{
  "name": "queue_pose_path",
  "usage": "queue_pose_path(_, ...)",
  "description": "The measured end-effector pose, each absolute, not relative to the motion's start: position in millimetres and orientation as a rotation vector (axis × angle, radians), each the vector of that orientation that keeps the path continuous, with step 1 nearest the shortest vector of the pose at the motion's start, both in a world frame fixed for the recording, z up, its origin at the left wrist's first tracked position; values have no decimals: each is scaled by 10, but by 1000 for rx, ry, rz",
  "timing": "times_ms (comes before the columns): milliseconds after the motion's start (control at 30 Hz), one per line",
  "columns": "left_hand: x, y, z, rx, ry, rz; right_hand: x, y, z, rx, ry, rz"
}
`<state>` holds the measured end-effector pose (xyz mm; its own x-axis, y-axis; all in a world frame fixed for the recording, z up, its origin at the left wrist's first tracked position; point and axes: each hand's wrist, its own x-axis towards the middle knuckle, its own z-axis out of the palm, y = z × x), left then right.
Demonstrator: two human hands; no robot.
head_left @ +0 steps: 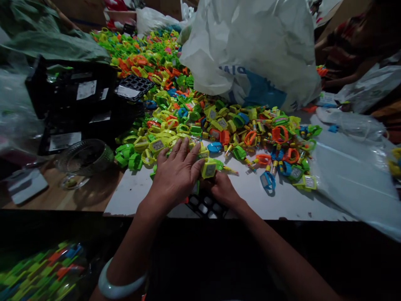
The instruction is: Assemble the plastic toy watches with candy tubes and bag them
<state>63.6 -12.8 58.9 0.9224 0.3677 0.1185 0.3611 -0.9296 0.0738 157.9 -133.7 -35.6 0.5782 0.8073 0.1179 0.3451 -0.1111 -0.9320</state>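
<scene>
My left hand (178,171) lies palm down with fingers spread over yellow and green toy watches at the pile's near edge. Beside its thumb is a yellow-green watch (209,168) with a grey face. My right hand (221,188) is curled low, just right of that watch, over a black grid tray (205,205); its fingertips are hidden, so what it grips cannot be made out. The pile of toy watches (166,136) in yellow, green, orange and blue spreads behind both hands. A blue watch (267,180) lies to the right on the white board (244,205).
A large white plastic bag (250,46) stands behind the pile. Black trays (84,96) and a glass bowl (86,156) are at the left. Clear plastic (354,167) covers the right side. Another person's arm (347,77) shows at the back right.
</scene>
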Motion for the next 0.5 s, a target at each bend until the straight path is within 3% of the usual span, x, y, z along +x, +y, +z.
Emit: queue_pose_path(500,648,-96,623,2978,581,157,1370,-1290,-457,-1894,-1261,176)
